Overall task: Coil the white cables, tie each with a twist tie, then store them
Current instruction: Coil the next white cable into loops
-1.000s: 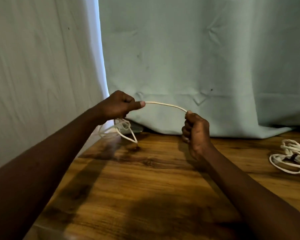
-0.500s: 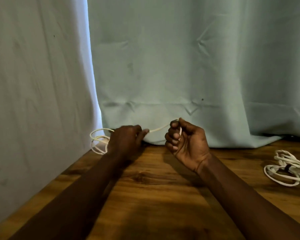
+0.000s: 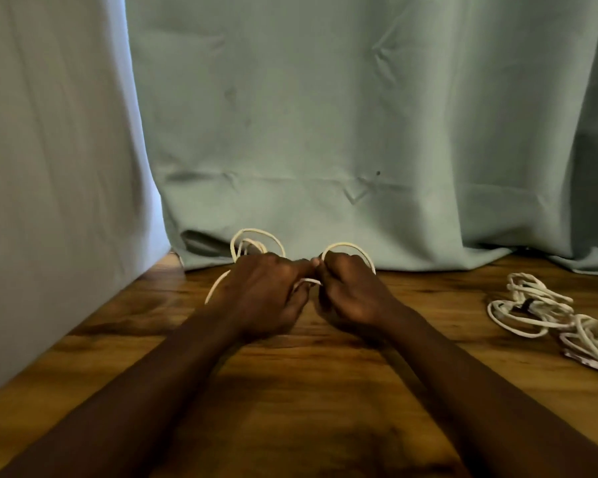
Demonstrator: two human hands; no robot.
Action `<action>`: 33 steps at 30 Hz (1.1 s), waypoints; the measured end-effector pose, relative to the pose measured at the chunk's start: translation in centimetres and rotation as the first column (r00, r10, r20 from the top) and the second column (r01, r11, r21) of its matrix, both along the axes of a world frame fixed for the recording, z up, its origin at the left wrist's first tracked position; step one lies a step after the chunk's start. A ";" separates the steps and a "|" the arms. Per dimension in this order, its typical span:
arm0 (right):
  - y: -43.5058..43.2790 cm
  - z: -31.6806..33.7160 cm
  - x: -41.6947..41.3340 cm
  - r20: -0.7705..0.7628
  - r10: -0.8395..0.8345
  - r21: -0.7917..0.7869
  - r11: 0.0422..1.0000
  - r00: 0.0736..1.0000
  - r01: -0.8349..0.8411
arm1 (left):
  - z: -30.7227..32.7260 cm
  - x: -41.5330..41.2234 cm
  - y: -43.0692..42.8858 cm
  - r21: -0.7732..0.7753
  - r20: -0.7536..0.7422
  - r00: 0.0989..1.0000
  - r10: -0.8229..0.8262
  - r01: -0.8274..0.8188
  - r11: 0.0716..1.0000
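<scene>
A person's left hand [image 3: 263, 294] and right hand [image 3: 354, 296], a second ago stretching a span of white cable [image 3: 256, 230] between them, now meet just above the wooden surface [image 3: 290, 391], each gripping loops. The coil seems partly gathered; tied bundles [image 3: 532, 307] lie well apart, right.
</scene>
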State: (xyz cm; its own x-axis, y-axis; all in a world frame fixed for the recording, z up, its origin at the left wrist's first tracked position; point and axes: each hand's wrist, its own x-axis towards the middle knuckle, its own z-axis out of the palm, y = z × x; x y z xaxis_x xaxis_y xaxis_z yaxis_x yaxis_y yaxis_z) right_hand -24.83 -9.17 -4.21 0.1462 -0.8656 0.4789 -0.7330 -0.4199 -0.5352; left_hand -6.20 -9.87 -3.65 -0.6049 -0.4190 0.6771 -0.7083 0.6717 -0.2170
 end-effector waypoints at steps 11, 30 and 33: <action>0.6 -0.6 2.0 0.810 0.043 0.227 0.897 0.585 -0.380 | -0.8 4.9 -2.7 0.312 -0.145 0.982 0.124 -0.074 0.947; 3.4 0.0 3.6 0.726 0.203 0.143 0.890 0.657 -0.433 | -1.2 0.6 -1.4 0.334 -0.838 0.544 0.051 0.437 0.835; 2.5 -0.1 3.7 0.843 0.156 0.091 0.902 0.515 -0.422 | -0.6 1.1 -1.2 0.415 -0.873 0.466 0.141 0.561 0.717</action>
